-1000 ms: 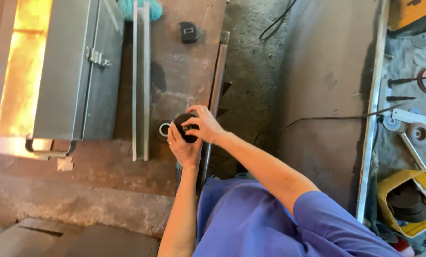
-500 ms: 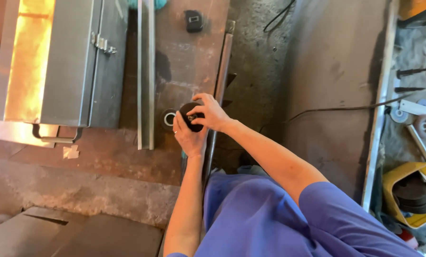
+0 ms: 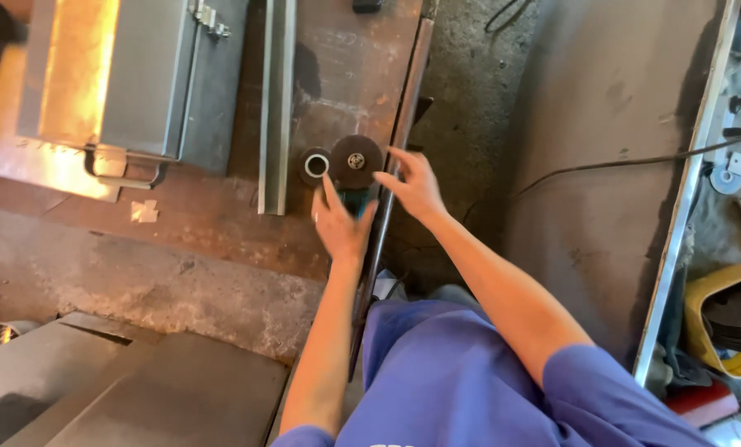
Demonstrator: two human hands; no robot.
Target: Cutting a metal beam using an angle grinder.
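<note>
Head view, looking down. Near upper centre of the frame: a dark round grinding disc point(image 3: 355, 161) seated on a teal-bodied angle grinder point(image 3: 355, 201), only a sliver of the body showing below the disc. Lying flat, face up, small bright hub at its middle, surface dull and grey-black, edge looking whole. Just left of it, touching or nearly so, a small dark ring with a pale centre point(image 3: 314, 165), loose on the rusty steel plate point(image 3: 221, 223). Judged from this: disc placed on the spindle, ring apparently not yet mounted, so fastening probably left to do.

Left hand point(image 3: 340, 223) wrapped over the grinder body just below the disc, forefinger stretched up toward the ring; closed on the tool, though the grip itself mostly hidden. Right hand point(image 3: 413, 185) spread, fingers apart, hovering at the disc's right edge, holding nothing.

Around: upright steel angle bar point(image 3: 276, 99) left of the ring, grey metal box point(image 3: 151, 74) at upper left, long bar point(image 3: 399, 124) along the plate's edge, yellow tub point(image 3: 701, 298) at lower right.
</note>
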